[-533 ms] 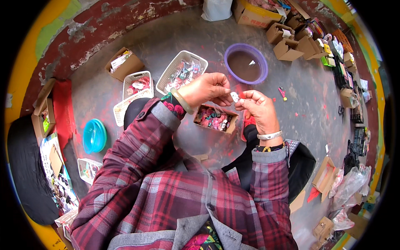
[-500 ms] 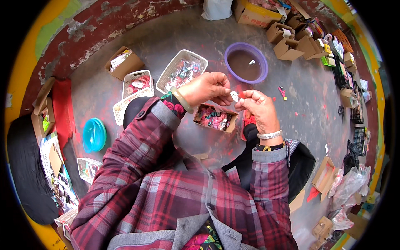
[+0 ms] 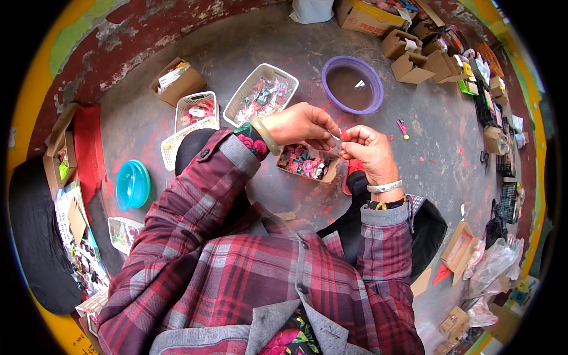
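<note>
The left hand (image 3: 300,125) and right hand (image 3: 375,154) pinch a small white piece (image 3: 339,135) between their fingertips, near an open cardboard box (image 3: 333,169). Red shows beside the white; fingers hide its shape. A large carton (image 3: 362,19) bears red printing, too small to read.

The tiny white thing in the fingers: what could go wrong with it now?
The small white piece is only at the fingertips, where the left hand and right hand meet, so it might slip and drop. The open cardboard box just below the hands in the picture is full of little colourful bits, so a dropped piece could get mixed in. Or it might land on the red-marked floor and be hard to spot.
</note>
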The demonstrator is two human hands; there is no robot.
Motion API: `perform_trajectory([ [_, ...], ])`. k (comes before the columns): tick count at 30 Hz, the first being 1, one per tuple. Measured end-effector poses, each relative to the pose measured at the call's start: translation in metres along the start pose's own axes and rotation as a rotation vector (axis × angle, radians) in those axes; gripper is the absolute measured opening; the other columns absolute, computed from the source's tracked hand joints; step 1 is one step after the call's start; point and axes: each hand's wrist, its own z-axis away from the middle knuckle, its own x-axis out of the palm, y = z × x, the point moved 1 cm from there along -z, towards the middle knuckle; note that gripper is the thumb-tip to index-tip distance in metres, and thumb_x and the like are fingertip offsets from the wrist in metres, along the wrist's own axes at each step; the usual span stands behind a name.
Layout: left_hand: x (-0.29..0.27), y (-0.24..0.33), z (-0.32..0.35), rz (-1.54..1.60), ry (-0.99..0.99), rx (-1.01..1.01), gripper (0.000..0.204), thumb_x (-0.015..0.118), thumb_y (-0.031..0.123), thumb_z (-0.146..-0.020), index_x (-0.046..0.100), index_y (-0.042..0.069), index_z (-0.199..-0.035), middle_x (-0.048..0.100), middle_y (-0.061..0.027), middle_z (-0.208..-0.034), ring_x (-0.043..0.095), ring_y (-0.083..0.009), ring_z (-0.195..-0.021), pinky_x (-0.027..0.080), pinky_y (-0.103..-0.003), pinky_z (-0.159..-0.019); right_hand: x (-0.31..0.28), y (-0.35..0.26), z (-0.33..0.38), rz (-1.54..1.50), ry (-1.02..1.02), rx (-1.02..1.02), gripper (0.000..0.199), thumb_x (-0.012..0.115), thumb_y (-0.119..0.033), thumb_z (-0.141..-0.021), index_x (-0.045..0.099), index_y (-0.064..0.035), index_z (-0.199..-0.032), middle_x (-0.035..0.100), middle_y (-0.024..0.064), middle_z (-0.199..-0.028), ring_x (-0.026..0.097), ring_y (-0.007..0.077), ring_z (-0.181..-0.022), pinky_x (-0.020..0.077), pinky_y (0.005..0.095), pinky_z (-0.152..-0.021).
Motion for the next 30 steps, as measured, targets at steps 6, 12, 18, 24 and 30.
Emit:
perform_trajectory([
  [6,0.001,-0.006,-0.004,0.027,-0.053,0.031,0.023,0.051,0.007,-0.088,0.056,-0.003,-0.108,0.063,-0.0078,-0.093,0.061,-0.0133,-0.088,0.049,-0.025,-0.080,0.006,-0.001,-0.002,0.076,0.052,0.003,0.012,0.065,0.000,-0.074,0.058,0.0001,-0.084,0.059,0.0007,-0.071,0.056,0.0070,-0.060,0.0453,0.0207,-0.054],
  [12,0.006,0.000,0.000,-0.044,-0.042,0.041,0.024,0.055,0.012,-0.087,0.054,-0.002,-0.107,0.061,-0.0050,-0.092,0.059,-0.0101,-0.087,0.048,-0.024,-0.079,0.008,0.000,-0.003,0.191,0.076,-0.073,0.010,0.065,0.000,-0.074,0.058,0.0004,-0.081,0.059,0.0006,-0.069,0.055,0.0057,-0.061,0.0446,0.0197,-0.054],
  [18,0.007,-0.014,-0.011,-0.087,0.035,0.029,0.025,0.059,0.016,-0.085,0.055,-0.002,-0.101,0.060,-0.0030,-0.087,0.057,-0.0078,-0.080,0.047,-0.023,-0.073,0.016,0.004,-0.006,0.534,0.219,-0.290,0.013,0.067,-0.001,-0.071,0.057,-0.0001,-0.079,0.060,0.0037,-0.067,0.056,0.0081,-0.059,0.0457,0.0229,-0.053],
  [24,0.008,-0.016,-0.009,0.013,0.126,0.035,0.022,0.057,0.016,-0.086,0.056,-0.002,-0.099,0.060,-0.0039,-0.088,0.058,-0.0081,-0.080,0.048,-0.021,-0.075,0.024,-0.001,-0.005,0.763,0.310,-0.469,0.018,0.070,-0.007,-0.068,0.056,-0.0031,-0.080,0.058,0.0079,-0.069,0.058,0.0170,-0.061,0.0459,0.0297,-0.055],
  [30,0.003,-0.019,-0.014,-0.181,0.277,0.071,0.018,0.057,0.014,-0.082,0.058,-0.002,-0.090,0.060,-0.0037,-0.082,0.057,-0.0092,-0.077,0.047,-0.023,-0.072,0.033,0.002,-0.010,0.886,0.340,-0.528,0.025,0.067,-0.005,-0.068,0.054,-0.0069,-0.090,0.059,0.0101,-0.071,0.059,0.0258,-0.065,0.0462,0.0351,-0.059],
])
